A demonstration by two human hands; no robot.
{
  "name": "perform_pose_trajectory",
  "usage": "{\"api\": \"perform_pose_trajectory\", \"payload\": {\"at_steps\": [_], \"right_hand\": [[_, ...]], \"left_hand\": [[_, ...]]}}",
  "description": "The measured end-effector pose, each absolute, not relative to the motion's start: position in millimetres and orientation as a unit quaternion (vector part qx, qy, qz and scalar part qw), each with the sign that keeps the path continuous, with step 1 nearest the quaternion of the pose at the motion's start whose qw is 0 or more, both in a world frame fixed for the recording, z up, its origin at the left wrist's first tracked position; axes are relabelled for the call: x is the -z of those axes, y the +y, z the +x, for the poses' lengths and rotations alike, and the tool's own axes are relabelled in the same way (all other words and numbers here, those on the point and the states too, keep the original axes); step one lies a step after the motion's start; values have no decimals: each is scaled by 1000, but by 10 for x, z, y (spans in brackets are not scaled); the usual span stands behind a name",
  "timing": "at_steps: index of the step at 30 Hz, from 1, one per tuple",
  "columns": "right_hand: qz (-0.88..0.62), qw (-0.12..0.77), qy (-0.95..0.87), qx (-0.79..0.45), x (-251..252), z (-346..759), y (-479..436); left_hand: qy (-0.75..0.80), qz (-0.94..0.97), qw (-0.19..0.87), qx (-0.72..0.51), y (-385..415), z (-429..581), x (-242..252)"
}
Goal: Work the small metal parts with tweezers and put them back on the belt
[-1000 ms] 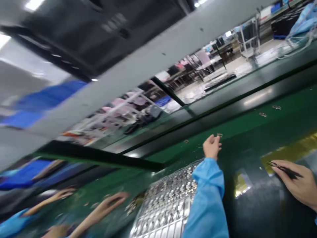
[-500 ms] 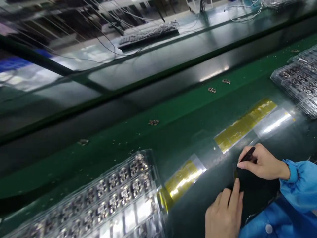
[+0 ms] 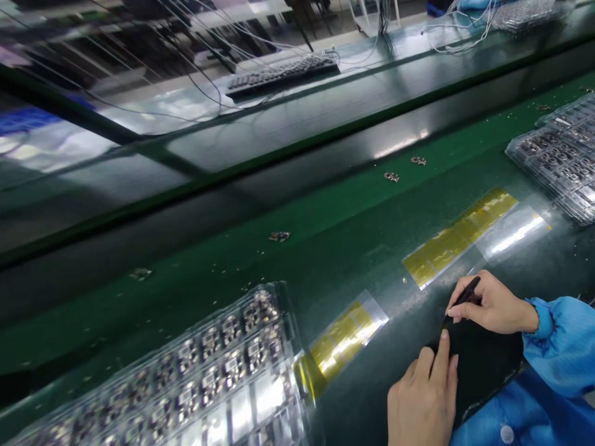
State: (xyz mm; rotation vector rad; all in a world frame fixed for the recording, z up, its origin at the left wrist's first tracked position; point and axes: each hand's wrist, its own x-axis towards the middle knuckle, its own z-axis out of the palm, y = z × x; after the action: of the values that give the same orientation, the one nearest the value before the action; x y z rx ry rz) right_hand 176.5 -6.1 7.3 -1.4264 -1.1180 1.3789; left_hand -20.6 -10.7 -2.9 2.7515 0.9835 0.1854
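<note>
Black tweezers (image 3: 463,297) are clamped in the right hand (image 3: 493,303): thumb and fingers pinch them together, tips angled down toward the left thumb. Whether the tips hold anything is too small to tell. Left hand (image 3: 421,396) sits just below, fingers apart and extended, not closed on anything. Its thumb nearly meets the tweezer tips. Both hands are over a dark sheet (image 3: 483,365) lying on the green surface (image 3: 353,248), and the left fingers touch its edge.

Blue smock sleeve (image 3: 562,344) at the right wrist; a round smock button (image 3: 506,434) at the bottom edge.

Just beyond the hands, two strips of amber tape (image 3: 460,238) on clear film lie flat on the surface. A second, shorter amber strip (image 3: 346,337) lies to the left. Any marks on them are too small to read.

Containers: a clear plastic tray (image 3: 186,371) at lower left, rows of metal parts seated in its pockets. A stack of similar trays (image 3: 562,161) at right, same kind of contents.

Loose metal parts (image 3: 392,176) lie scattered singly along the green surface, well apart from the hands.

Farther off, across a dark rail, a keyboard (image 3: 281,75) with tangled thin wires (image 3: 458,34).
</note>
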Motion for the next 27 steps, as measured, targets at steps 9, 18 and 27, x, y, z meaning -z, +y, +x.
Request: {"api": "perform_pose_trajectory", "payload": {"at_steps": [9,18,27], "right_hand": [[-546,505,-345,-572,-136,1848,19],[-492,587,-332,-551,-224,2042,430],[-456,622,-218,-598,-200,2020,595]], "left_hand": [[355,915,189,-30,-92,-238,-46],[501,803,280,-161,1611,260,-419],[469,834,262,-125,3257,820,-302]]}}
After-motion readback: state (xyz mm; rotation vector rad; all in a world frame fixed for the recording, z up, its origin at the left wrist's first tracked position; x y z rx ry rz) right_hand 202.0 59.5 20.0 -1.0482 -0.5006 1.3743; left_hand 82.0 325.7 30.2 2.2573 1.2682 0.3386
